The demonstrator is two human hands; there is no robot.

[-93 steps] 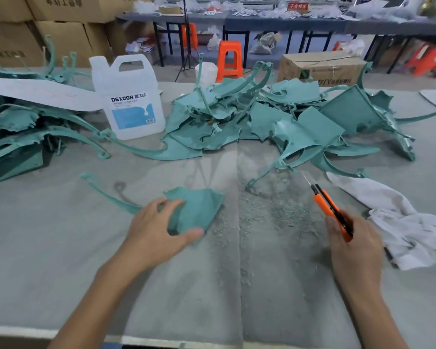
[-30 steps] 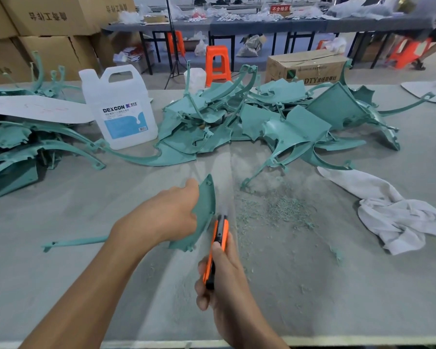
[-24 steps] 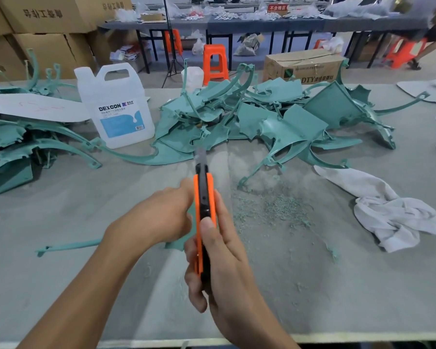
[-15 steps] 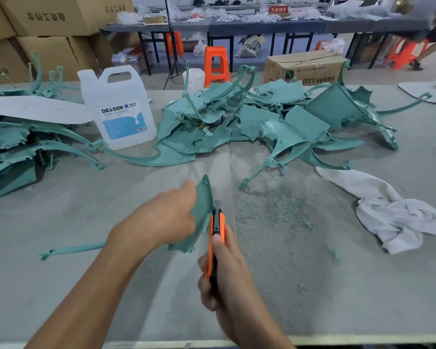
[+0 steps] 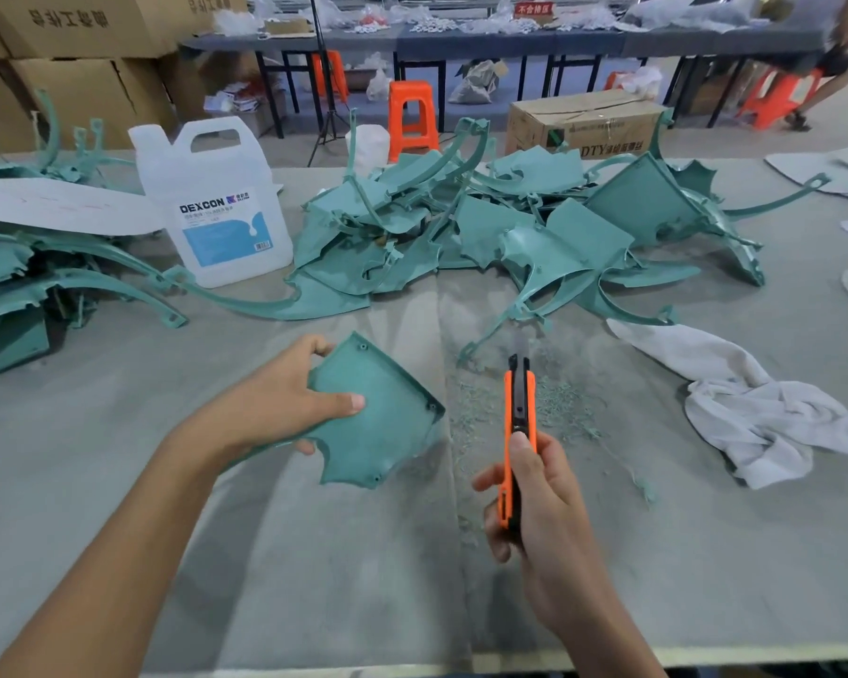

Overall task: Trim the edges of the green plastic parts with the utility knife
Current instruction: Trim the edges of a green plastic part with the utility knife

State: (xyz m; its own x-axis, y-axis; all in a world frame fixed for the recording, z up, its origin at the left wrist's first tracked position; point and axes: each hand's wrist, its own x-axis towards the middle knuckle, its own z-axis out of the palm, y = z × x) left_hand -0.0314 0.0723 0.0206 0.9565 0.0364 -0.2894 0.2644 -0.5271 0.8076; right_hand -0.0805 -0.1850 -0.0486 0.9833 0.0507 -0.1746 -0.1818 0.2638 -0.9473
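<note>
And the two have parted: half a second ago the knife sat tight against the part's rim, with the part seen edge-on, and now the green plastic part [image 5: 388,423] is turned flat, its broad face up to the camera, held just above the table [image 5: 314,555] at centre. The left hand [image 5: 275,408] pinches it by its left side, thumb laid across the face, fingertips curling over the top edge. The utility knife [image 5: 520,408] now stands well clear to the right, upright, with its blade [image 5: 522,342] pointing away towards the pile of green parts [image 5: 510,227]. The right hand [image 5: 544,521] is wrapped round the lower handle, thumb on the orange side. Green shavings [image 5: 559,408] lie behind the knife. The left fingers under the part are hidden, the part's left end vanishes behind the hand, and the blade is pale and hard to make out.
</note>
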